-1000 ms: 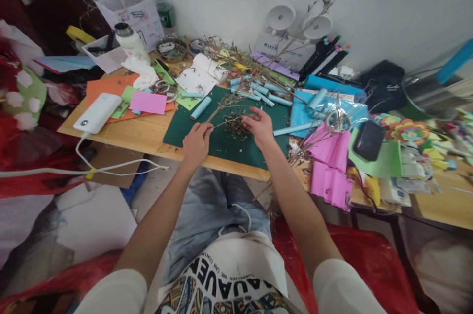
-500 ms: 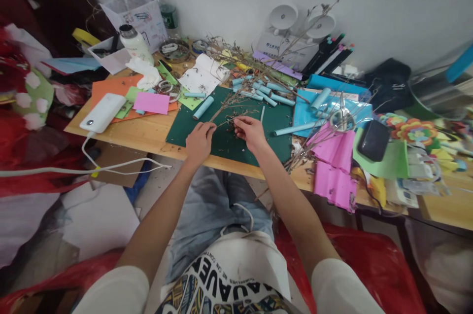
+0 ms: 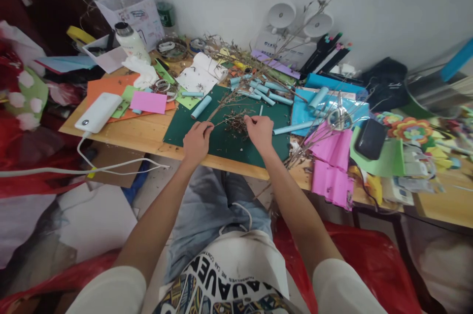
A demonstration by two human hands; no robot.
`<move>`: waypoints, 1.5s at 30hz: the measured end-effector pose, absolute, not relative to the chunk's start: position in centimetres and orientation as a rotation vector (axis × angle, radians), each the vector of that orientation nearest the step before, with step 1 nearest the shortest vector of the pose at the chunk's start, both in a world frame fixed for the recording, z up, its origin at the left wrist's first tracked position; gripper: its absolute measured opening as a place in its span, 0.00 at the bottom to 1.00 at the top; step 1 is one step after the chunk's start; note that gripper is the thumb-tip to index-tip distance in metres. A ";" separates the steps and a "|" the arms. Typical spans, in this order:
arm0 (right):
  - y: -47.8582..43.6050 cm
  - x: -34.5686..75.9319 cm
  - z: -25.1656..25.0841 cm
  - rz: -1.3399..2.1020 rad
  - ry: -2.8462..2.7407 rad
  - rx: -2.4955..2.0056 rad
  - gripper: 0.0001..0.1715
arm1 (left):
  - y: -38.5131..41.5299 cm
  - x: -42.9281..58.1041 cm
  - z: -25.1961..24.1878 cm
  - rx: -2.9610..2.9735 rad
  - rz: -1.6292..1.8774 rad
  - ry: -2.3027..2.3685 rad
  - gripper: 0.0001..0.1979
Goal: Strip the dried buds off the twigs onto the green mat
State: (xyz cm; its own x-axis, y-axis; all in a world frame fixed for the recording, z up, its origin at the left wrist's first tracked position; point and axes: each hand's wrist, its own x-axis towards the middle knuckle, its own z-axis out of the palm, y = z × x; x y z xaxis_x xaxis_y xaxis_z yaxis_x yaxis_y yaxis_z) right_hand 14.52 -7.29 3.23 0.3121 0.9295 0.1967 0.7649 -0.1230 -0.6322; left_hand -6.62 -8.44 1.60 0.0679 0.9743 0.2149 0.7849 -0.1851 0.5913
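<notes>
My left hand (image 3: 196, 142) is closed on the lower end of a dry twig (image 3: 220, 106), which slants up and away over the green cutting mat (image 3: 231, 150). Its thin side stems spread to the right. My right hand (image 3: 260, 132) is pinched beside a small heap of brown dried bits (image 3: 236, 126) on the mat; whatever its fingertips hold is too small to make out. A light blue paper roll (image 3: 201, 107) lies near the left hand. Several more blue rolls (image 3: 263, 91) are piled at the mat's far edge, with dry branches (image 3: 251, 65) across and behind them.
Left on the wooden table are a white power bank (image 3: 98, 113) with a cable, a pink paper (image 3: 149, 102) and a white bottle (image 3: 131, 42). To the right are scissors (image 3: 339, 116), pink crepe paper (image 3: 331, 181) and a black phone-like object (image 3: 370, 139). Markers (image 3: 325, 60) stand by the wall.
My right hand has moved right, away from my left hand, baring more of the brown heap. My left hand still grips the twig. The whole view has shifted slightly.
</notes>
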 end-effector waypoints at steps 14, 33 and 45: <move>-5.9 15.5 2.5 0.226 -1.598 -1.660 0.10 | -8.5 -6.6 1.8 2.026 0.838 1.755 0.11; -5.3 16.2 1.6 0.037 -1.634 -1.744 0.14 | -8.5 -6.4 1.7 2.066 0.779 1.741 0.11; -4.9 15.9 1.1 0.095 -1.570 -1.807 0.13 | -8.7 -6.4 2.1 2.018 0.777 1.735 0.13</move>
State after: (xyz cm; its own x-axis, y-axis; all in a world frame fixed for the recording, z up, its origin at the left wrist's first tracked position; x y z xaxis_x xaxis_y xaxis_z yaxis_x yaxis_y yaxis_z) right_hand 15.93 -4.87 1.11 0.2522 0.8844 0.3927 0.8307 0.0103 -0.5566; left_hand -6.45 -8.67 2.05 0.0913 0.9815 0.1683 0.7788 -0.1757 0.6021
